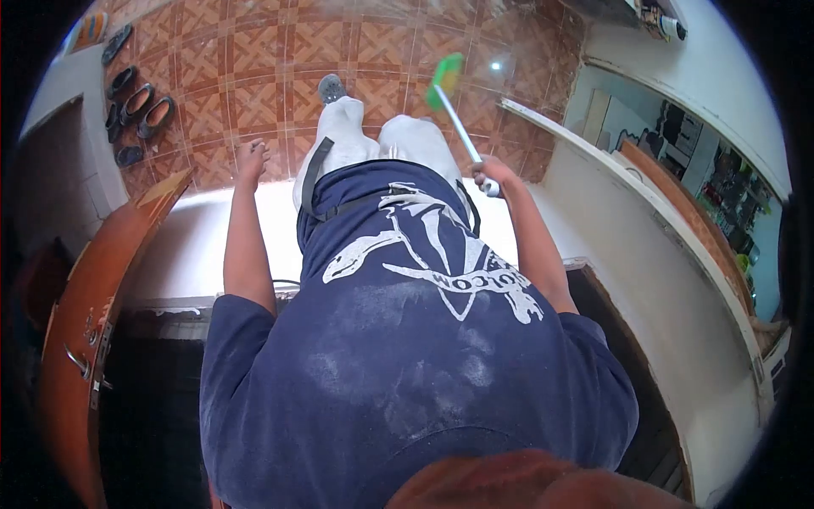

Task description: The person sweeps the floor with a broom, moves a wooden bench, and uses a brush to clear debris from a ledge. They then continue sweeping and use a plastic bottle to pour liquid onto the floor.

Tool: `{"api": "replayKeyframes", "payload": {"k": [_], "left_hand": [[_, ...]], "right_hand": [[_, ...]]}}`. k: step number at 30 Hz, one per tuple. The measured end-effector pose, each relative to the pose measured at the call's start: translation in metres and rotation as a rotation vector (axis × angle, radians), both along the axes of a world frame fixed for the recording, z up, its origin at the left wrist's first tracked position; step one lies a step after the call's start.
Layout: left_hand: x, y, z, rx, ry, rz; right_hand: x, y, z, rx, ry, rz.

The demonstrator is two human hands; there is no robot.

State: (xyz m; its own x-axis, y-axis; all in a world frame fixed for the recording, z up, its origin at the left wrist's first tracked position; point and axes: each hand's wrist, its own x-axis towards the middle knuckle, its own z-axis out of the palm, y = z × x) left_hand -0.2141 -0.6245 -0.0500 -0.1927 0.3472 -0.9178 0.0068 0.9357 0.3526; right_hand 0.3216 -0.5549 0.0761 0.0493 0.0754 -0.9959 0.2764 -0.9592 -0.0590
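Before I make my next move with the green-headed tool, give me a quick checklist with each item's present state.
1. Right hand gripping the white handle: ok, wrapped around it near the end.
2. Left hand free: ok, nothing visible in it.
3. Green head touching the tiled floor: cannot tell, the head is blurred.
4. Dark shoes apart from the green head: ok, they lie off to the left.
5. Both feet in view: not ok, just one foot shows.

Brown tiled floor (254, 51), wooden door (89, 288), pale wall (644, 280).
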Motion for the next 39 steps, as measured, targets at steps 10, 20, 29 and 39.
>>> {"api": "replayKeyframes", "payload": {"k": [10,20,29,39], "left_hand": [[-0.003,-0.044,-0.023,-0.190,-0.020,0.048],[0.000,0.003,-0.027,0.000,0.005,0.059],[0.012,0.022,-0.024,-0.053,-0.034,-0.043],[0.015,0.001,-0.027,-0.144,0.061,-0.106]], "right_hand": [[-0.096,0.102,0.020,0.280,0.301,0.036],[-0.012,-0.070,0.118,0.306,-0.009,-0.010],[0.000,-0.088,0.081,-0.044,-0.108,-0.061],[-0.088,0.100,-0.019,0.218,0.603,-0.283]]}}
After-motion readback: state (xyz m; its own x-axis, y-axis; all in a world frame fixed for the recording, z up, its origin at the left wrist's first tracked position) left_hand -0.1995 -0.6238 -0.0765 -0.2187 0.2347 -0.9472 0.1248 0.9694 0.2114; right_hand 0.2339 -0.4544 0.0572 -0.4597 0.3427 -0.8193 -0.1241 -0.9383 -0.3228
